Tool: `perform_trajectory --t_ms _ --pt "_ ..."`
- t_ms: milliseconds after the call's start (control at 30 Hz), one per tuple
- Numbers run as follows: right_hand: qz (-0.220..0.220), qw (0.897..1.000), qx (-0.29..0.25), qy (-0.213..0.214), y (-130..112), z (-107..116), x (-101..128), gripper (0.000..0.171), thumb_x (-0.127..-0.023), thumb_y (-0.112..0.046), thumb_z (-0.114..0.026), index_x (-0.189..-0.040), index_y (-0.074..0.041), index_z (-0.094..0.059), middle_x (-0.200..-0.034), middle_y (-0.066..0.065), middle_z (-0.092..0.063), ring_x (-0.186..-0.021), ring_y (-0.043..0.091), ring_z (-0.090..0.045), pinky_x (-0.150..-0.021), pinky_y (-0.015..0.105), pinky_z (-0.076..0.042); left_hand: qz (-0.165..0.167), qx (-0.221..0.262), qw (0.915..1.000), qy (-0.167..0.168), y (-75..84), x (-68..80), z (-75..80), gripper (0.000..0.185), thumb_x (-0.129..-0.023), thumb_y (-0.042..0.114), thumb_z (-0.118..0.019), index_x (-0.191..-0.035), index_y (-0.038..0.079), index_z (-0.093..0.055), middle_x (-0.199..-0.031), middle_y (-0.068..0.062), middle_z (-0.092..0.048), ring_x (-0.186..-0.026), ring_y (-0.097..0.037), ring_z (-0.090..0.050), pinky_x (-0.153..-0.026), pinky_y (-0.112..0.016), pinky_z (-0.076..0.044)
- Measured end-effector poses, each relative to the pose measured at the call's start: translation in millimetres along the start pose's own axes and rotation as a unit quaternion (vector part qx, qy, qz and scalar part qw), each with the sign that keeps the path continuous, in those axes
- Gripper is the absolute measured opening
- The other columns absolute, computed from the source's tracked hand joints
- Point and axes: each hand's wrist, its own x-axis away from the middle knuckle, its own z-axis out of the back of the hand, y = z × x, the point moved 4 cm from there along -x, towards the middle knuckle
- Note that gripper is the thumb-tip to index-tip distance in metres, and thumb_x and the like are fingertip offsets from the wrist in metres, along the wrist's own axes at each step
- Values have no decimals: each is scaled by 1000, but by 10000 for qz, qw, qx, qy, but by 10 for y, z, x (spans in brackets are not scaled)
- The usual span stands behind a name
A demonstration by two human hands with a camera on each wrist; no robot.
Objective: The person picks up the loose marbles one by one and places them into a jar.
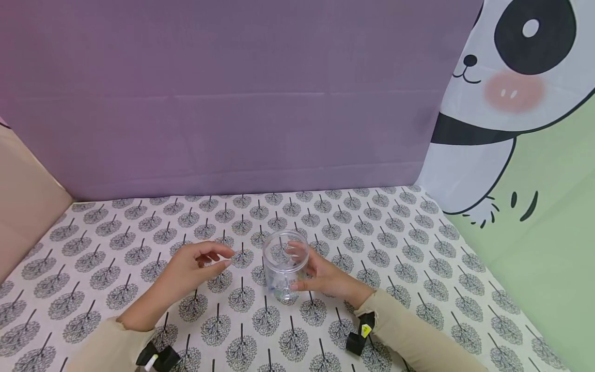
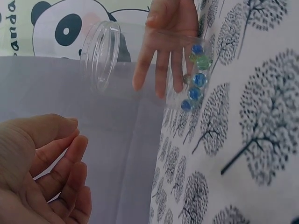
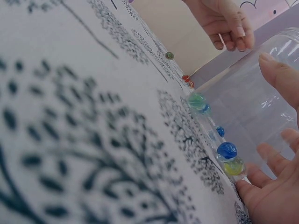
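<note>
A clear, lidless jar [image 1: 280, 276] stands upright on the cloth with several glass marbles at its bottom. Blue marbles [image 2: 199, 80] and a green marble [image 2: 202, 62] show through its wall in the left wrist view; a yellow marble [image 3: 233, 165] shows in the right wrist view. My right hand [image 1: 325, 276] holds the jar from the right, thumb in front and fingers behind. To the jar's left, my left hand [image 1: 195, 263] hovers with fingers loosely bent and nothing visible between them. Beyond the jar in the right wrist view are a dark green marble [image 3: 169, 55] and a red marble [image 3: 186, 78].
A white cloth [image 1: 241, 298] printed with dark trees covers the table. Behind it rises a purple backdrop [image 1: 232, 103]. The right side has a green panel [image 1: 548, 232] with a panda print, the left a beige panel [image 1: 28, 201].
</note>
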Motion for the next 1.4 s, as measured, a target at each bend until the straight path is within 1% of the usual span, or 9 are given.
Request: perform_trajectory --t_ms 167,267,400,467,633,900,1000,1167,1400 --pt "-19 10000 -36 13 -3 -3 4 89 -78 -12 -75 -147 -28 -22 -151 6 -30 -137 23 -30 -111 33 -26 120 -95 9999 20 -108 67 76 21 -83 8 -70 -103 6 -69 -102 -5 -69 -82 -6 -58 -71 -24 -51" --pt "-2 10000 -43 15 -16 -8 9 88 -78 -12 -75 -147 -28 -22 -151 7 -30 -137 24 -30 -111 34 -26 263 -244 9994 19 -158 107 129 21 -84 11 -70 -104 6 -69 -102 -4 -69 -82 -7 -58 -72 -25 -51" --pt "-13 10000 -33 7 -22 -8 10 90 -78 -12 -75 -149 -21 -20 -151 8 -30 -137 24 -30 -111 35 -26 432 -403 9983 26 -214 145 199 21 -85 16 -69 -104 7 -69 -101 -3 -69 -82 -8 -58 -72 -25 -50" --pt "-33 10000 -33 6 -15 -4 10 91 -78 -11 -75 -149 -19 -19 -151 7 -29 -137 23 -30 -111 35 -27 500 -352 9981 -27 -250 162 222 21 -86 18 -69 -105 8 -68 -101 -4 -68 -81 -9 -58 -70 -24 -50" --pt "-34 10000 -53 -15 3 0 8 92 -78 -11 -74 -149 -18 -17 -151 8 -29 -138 24 -29 -111 35 -26 670 66 9974 -250 -366 196 248 25 -88 18 -66 -108 4 -66 -105 -13 -67 -74 -18 -61 -63 -28 -53" --pt "96 9999 -66 -59 12 5 -1 91 -79 -11 -74 -149 -17 -17 -151 11 -28 -137 28 -29 -111 38 -27 675 243 9964 -444 -483 217 283 25 -89 9 -62 -111 -3 -63 -106 -21 -65 -67 -13 -62 -60 -26 -53" --pt "65 10000 -44 -38 15 5 -3 91 -79 -11 -74 -149 -17 -17 -151 9 -29 -137 26 -29 -111 37 -27 780 288 9953 -503 -526 220 289 25 -89 9 -62 -111 -3 -63 -109 -21 -64 -68 -13 -62 -61 -25 -53" --pt "13 10000 -44 -33 25 1 -6 91 -78 -12 -75 -149 -17 -18 -151 8 -29 -137 25 -29 -111 36 -27 924 294 9937 -570 -608 230 304 25 -89 10 -62 -111 -2 -63 -106 -19 -65 -71 -14 -62 -64 -25 -53" --pt "63 10000 -55 -40 33 6 -1 91 -79 -14 -75 -149 -17 -17 -151 9 -29 -138 26 -29 -111 37 -27 1005 417 9918 -676 -695 240 321 27 -88 11 -64 -111 -2 -63 -104 -15 -65 -76 -12 -61 -65 -26 -52"
